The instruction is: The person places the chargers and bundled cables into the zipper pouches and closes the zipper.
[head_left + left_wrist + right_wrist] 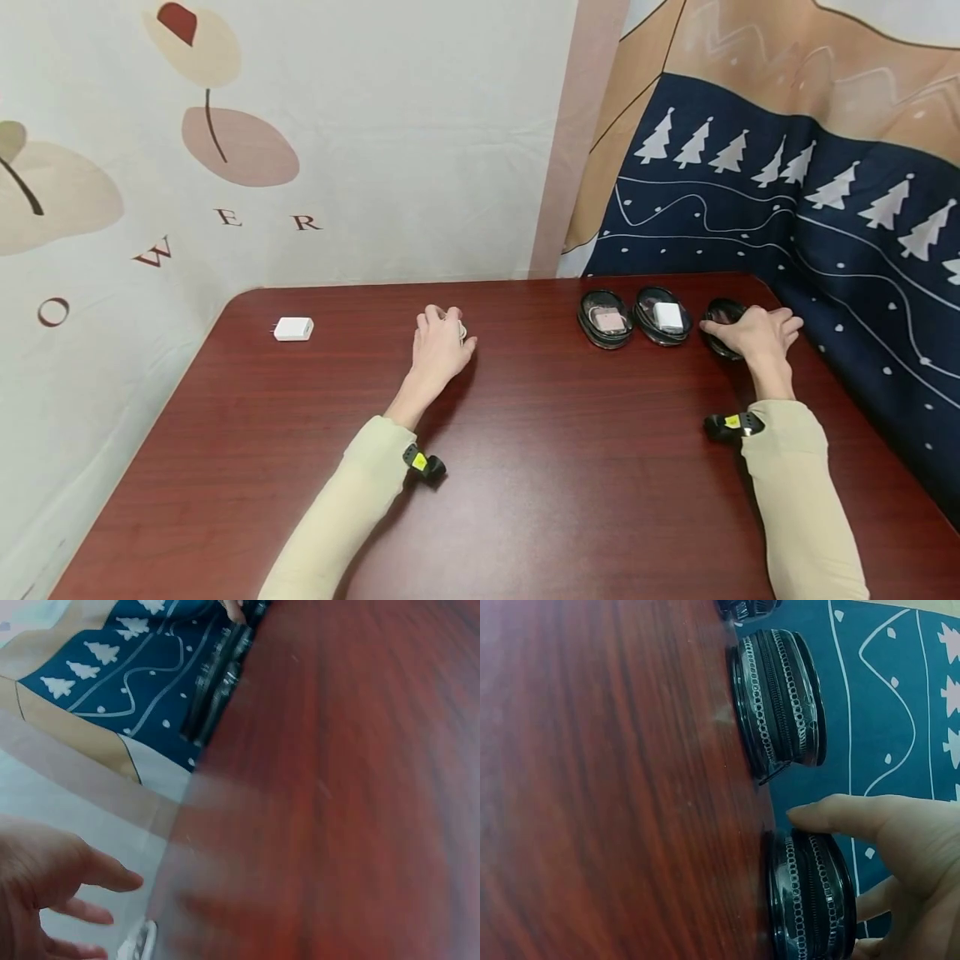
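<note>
My left hand point(441, 346) is over the table at the back middle, its fingers spread apart in the left wrist view. Close beyond those fingers lies a small white looped item point(142, 941), perhaps a coiled cable, mostly hidden by the hand in the head view. At the back right, my right hand point(757, 333) spans a round black zip case point(724, 313). Its thumb lies at the case's left edge and the other fingers reach past the right side. In the right wrist view, the thumb point(832, 814) is right at the zipped side of that case.
Two more round black cases stand to its left, one with a pink block point(607, 319) and one with a white block point(667, 317) showing. A white plug charger point(293, 329) lies at the back left of the brown table point(570, 467). Cloth hangings point(420, 167) border the table.
</note>
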